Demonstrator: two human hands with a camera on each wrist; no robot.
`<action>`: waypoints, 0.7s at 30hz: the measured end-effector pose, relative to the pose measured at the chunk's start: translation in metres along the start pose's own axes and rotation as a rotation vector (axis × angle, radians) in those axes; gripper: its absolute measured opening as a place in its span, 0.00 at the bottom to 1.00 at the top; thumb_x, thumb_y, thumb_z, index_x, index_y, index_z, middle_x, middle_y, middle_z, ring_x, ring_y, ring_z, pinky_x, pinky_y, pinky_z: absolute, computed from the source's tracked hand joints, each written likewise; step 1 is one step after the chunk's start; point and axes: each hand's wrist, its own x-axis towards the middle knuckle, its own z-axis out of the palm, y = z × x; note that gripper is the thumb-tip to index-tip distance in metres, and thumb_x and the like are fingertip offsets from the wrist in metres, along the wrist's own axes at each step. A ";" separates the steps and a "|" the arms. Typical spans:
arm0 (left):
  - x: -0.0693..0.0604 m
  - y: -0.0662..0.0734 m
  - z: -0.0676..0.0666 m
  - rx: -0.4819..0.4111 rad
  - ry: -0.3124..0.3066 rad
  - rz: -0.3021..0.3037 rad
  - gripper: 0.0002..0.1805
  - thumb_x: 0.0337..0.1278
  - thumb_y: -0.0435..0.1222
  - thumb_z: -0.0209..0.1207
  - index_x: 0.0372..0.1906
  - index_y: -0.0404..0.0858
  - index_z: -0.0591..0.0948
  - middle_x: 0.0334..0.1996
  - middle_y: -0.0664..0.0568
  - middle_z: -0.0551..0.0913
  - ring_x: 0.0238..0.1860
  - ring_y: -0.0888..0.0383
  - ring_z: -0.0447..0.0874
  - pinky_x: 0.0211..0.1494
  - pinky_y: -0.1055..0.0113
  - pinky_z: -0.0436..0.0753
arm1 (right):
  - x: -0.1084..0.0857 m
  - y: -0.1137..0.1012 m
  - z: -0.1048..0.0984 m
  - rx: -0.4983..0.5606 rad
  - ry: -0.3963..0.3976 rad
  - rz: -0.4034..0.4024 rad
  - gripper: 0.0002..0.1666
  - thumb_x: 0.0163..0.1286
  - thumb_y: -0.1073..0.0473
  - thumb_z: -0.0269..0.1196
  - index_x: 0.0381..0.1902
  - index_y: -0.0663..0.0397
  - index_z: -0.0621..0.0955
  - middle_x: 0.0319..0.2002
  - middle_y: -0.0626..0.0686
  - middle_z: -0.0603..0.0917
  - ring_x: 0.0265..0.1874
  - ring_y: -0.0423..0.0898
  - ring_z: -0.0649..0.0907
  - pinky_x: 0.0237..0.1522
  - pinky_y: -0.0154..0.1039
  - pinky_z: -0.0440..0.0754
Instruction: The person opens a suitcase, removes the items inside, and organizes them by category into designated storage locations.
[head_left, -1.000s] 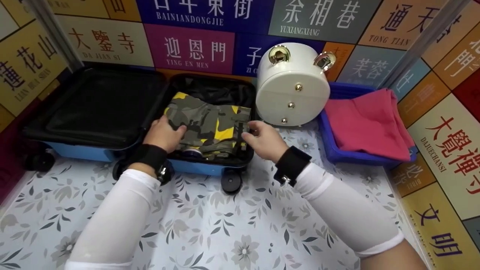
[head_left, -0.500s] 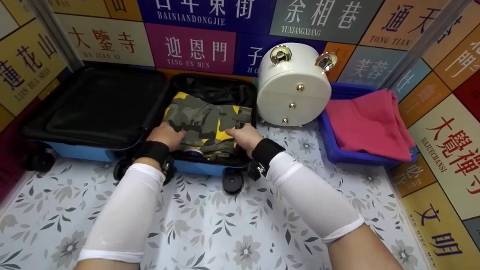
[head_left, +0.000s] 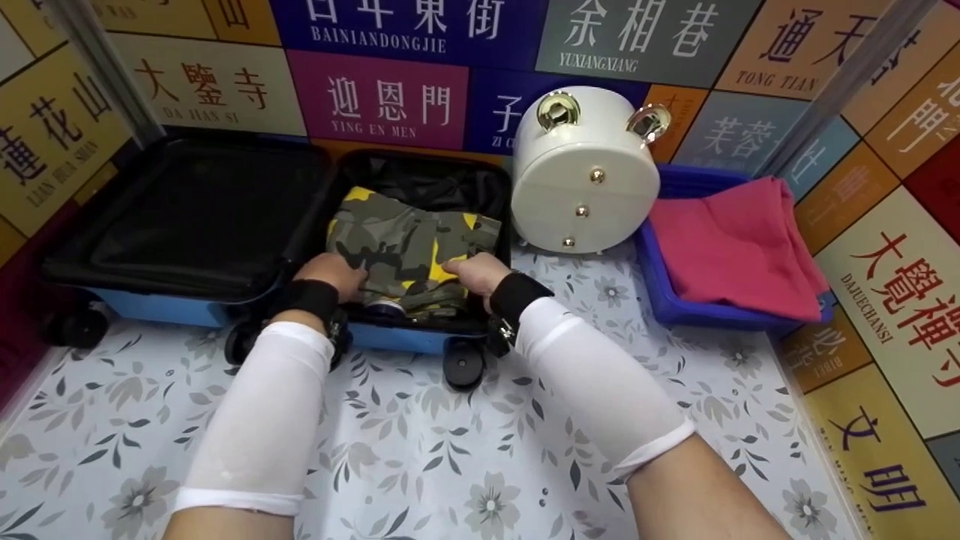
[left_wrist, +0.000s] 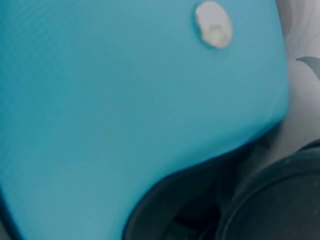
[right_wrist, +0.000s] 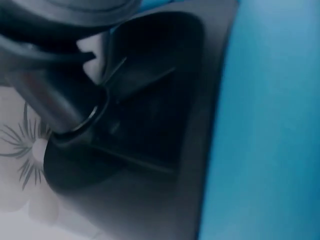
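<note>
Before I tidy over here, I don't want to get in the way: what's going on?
A person's left hand and right hand are on folded camouflage clothing in one half of an open blue suitcase; whether they grip or press it, I can't tell. A white round case stands to the right, then a blue bin with pink cloth in it.

The head view looks forward and down from above, wide enough to take in the left hand (head_left: pixel 334 274), the right hand (head_left: pixel 482 277), the open suitcase (head_left: pixel 405 337), the tabletop (head_left: pixel 420 450) and the lettered wall (head_left: pixel 382 97) behind. Both wrist views sit very near blue shell: the left faces it with a black wheel (left_wrist: pixel 280 205) lower right; the right faces a wheel mount (right_wrist: pixel 145 110), shell filling the right side. All three share the floral tabletop.
</note>
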 end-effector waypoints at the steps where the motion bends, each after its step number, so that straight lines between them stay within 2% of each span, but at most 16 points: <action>1: 0.000 0.000 0.000 0.009 -0.011 0.010 0.35 0.80 0.47 0.47 0.73 0.21 0.70 0.74 0.26 0.68 0.73 0.33 0.71 0.77 0.44 0.71 | 0.001 0.000 0.001 -0.012 -0.004 0.004 0.41 0.80 0.44 0.58 0.81 0.60 0.64 0.83 0.58 0.61 0.82 0.59 0.62 0.82 0.51 0.64; 5: 0.002 0.000 -0.001 -0.007 -0.072 -0.016 0.42 0.79 0.48 0.46 0.77 0.15 0.54 0.76 0.23 0.63 0.74 0.33 0.69 0.78 0.45 0.70 | 0.003 0.000 0.003 -0.037 0.017 0.007 0.40 0.80 0.44 0.59 0.80 0.61 0.66 0.82 0.59 0.63 0.81 0.58 0.64 0.80 0.50 0.66; 7: 0.004 0.000 -0.001 -0.009 -0.093 -0.026 0.44 0.80 0.49 0.45 0.77 0.15 0.48 0.77 0.23 0.58 0.75 0.32 0.68 0.78 0.45 0.69 | 0.005 0.000 0.004 -0.033 0.042 -0.002 0.38 0.79 0.45 0.60 0.76 0.63 0.70 0.80 0.59 0.67 0.78 0.57 0.69 0.78 0.48 0.69; 12: 0.006 -0.003 -0.002 -0.037 -0.096 -0.033 0.46 0.80 0.50 0.46 0.78 0.17 0.44 0.76 0.23 0.61 0.73 0.32 0.70 0.77 0.44 0.71 | 0.008 0.002 0.006 -0.001 0.080 -0.012 0.33 0.78 0.45 0.62 0.68 0.66 0.76 0.73 0.60 0.75 0.69 0.55 0.75 0.72 0.44 0.75; 16: 0.004 -0.003 -0.001 -0.106 -0.092 -0.069 0.52 0.78 0.52 0.50 0.79 0.19 0.37 0.73 0.23 0.67 0.73 0.33 0.70 0.77 0.44 0.71 | 0.010 0.003 0.007 -0.007 0.086 -0.011 0.38 0.79 0.44 0.61 0.73 0.66 0.72 0.76 0.60 0.71 0.74 0.55 0.72 0.74 0.45 0.73; 18: 0.003 -0.003 0.000 -0.105 -0.064 -0.055 0.52 0.77 0.52 0.53 0.78 0.16 0.41 0.74 0.22 0.66 0.74 0.32 0.69 0.78 0.45 0.70 | 0.010 0.004 0.006 -0.013 0.089 -0.004 0.42 0.79 0.42 0.60 0.78 0.65 0.67 0.80 0.60 0.67 0.78 0.55 0.69 0.76 0.47 0.72; 21: 0.003 -0.002 0.001 -0.068 -0.008 0.001 0.45 0.75 0.51 0.57 0.72 0.13 0.62 0.71 0.23 0.70 0.71 0.33 0.73 0.76 0.45 0.73 | 0.010 0.004 0.006 0.007 0.095 -0.004 0.45 0.80 0.41 0.58 0.81 0.65 0.62 0.82 0.60 0.62 0.80 0.58 0.65 0.78 0.50 0.70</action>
